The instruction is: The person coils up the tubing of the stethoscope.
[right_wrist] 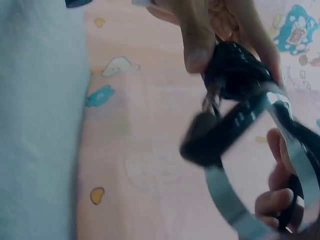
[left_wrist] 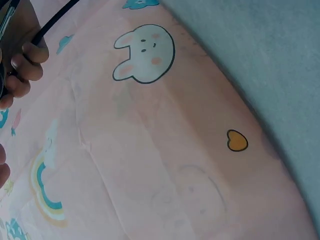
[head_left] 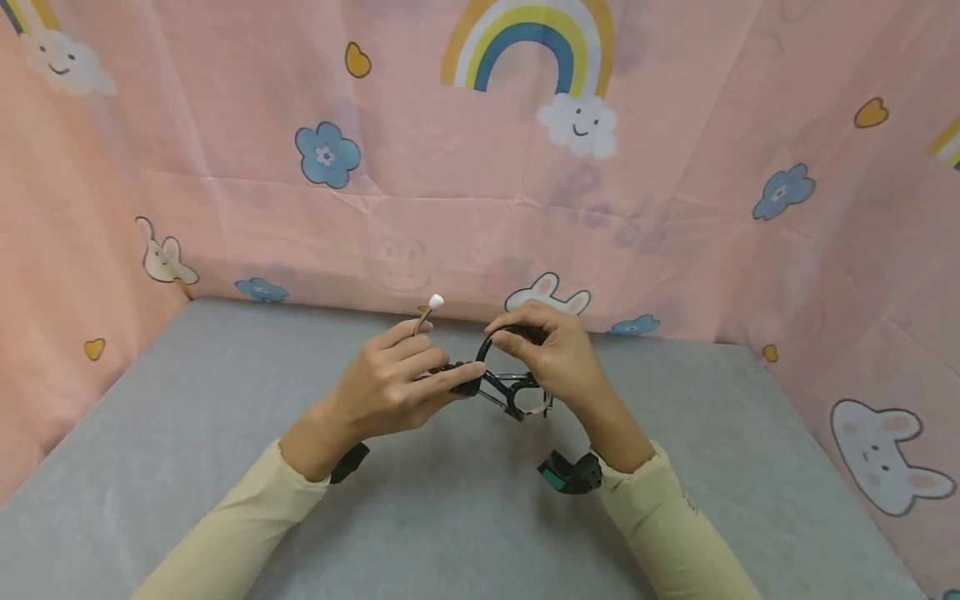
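Note:
My left hand grips one end of a black frame with shiny metal rods and a ring; its exact kind is unclear. A thin brownish stick with a white knob at its end sticks up from between the same hand's fingers. On the other side, my right hand pinches a curved black band that joins the frame. The right wrist view shows the frame's black block under a thumb, with a silvery band looping below. Fingers hold a black strip at the left wrist view's edge.
A grey cloth-covered table lies below both hands. Pink printed curtain hangs behind it and along both sides. Dark camera mounts sit at the wrists, below the cream sleeves.

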A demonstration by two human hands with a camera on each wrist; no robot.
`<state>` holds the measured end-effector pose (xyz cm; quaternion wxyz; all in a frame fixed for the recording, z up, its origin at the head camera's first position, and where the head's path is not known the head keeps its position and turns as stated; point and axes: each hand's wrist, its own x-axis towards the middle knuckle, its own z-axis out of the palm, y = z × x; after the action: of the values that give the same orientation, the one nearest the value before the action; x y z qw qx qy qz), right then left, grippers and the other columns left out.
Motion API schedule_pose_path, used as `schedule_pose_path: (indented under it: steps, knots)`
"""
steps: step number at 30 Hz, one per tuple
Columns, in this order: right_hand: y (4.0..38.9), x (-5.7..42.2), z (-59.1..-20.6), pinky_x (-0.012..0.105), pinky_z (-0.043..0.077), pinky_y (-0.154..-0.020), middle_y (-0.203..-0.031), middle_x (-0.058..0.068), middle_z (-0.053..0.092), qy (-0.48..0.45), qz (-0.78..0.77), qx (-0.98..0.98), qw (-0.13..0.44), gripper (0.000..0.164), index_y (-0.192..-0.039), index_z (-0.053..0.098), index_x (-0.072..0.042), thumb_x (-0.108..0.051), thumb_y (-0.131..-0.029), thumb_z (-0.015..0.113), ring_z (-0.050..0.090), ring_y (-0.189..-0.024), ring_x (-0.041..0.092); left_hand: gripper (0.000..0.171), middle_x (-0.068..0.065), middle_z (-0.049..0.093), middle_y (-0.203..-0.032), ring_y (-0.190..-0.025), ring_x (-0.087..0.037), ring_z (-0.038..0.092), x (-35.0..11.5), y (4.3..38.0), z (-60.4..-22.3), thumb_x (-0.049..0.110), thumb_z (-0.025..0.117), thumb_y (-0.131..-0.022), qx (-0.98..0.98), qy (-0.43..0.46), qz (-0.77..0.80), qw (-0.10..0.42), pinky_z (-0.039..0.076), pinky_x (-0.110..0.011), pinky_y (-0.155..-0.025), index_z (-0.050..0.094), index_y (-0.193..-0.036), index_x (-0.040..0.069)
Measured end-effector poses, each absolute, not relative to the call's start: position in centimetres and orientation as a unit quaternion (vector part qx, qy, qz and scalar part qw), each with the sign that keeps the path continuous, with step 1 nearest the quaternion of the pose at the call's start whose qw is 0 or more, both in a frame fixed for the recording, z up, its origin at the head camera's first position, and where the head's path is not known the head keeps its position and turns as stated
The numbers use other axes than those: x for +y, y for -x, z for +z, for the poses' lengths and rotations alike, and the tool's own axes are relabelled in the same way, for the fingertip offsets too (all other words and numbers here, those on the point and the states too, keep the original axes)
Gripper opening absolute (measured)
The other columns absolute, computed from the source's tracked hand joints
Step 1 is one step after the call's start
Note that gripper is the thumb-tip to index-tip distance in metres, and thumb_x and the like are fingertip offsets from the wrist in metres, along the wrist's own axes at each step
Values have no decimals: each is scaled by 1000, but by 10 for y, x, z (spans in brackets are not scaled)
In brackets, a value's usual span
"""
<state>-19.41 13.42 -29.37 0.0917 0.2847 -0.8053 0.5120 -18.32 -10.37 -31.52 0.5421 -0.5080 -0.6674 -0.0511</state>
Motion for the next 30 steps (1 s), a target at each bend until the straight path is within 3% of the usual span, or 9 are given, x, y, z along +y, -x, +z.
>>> schedule_pose_path:
  steps: [5,10,13,17,21,25,30]
  knots:
    - [202,142,-293,26,48,-69,-98,-3,65,-255,516,-816,44,20,-111,71,-9,-18,-95,67,57,-80,14,23,2,63,-70,-63,-13,54,-107,187,-314,28,70,-93,-671,509,-104,528,49,-31,-73,77,-113,17]
    - [209,144,-297,27,51,-75,-98,4,62,-256,510,-821,15,20,-115,65,-7,-17,-98,63,59,-83,20,30,0,63,-69,-59,-14,48,-108,189,-316,27,81,-84,-669,505,-176,515,39,-30,-62,78,-110,13]
    - [211,141,-301,30,53,-81,-106,9,64,-269,498,-824,14,19,-114,62,-6,-16,-98,62,64,-92,21,33,-1,64,-70,-58,-14,49,-109,190,-316,24,84,-80,-670,499,-201,511,37,-29,-59,78,-109,11]
    - [211,139,-305,33,52,-84,-115,15,62,-294,486,-823,20,17,-116,58,-3,-4,-99,58,65,-104,26,37,-3,65,-73,-58,-14,47,-111,191,-315,19,87,-75,-675,494,-216,505,37,-25,-54,77,-109,8]
    - [210,137,-307,34,52,-80,-116,16,62,-293,479,-827,16,21,-118,58,-3,-1,-98,53,63,-98,26,41,-5,66,-76,-58,-14,47,-114,191,-314,15,88,-73,-682,496,-228,488,36,-22,-49,76,-111,5]
    - [206,133,-308,35,52,-80,-115,14,63,-280,477,-833,11,20,-120,59,-6,-6,-100,56,60,-92,22,43,-7,66,-78,-62,-16,52,-117,193,-315,10,88,-72,-683,493,-262,471,39,-23,-51,75,-111,2]
    - [201,125,-309,32,48,-67,-102,11,66,-258,442,-858,35,20,-118,60,-9,-12,-99,60,59,-83,20,42,-10,67,-78,-65,-18,55,-120,194,-315,9,88,-72,-687,478,-289,465,40,-25,-52,75,-110,0]
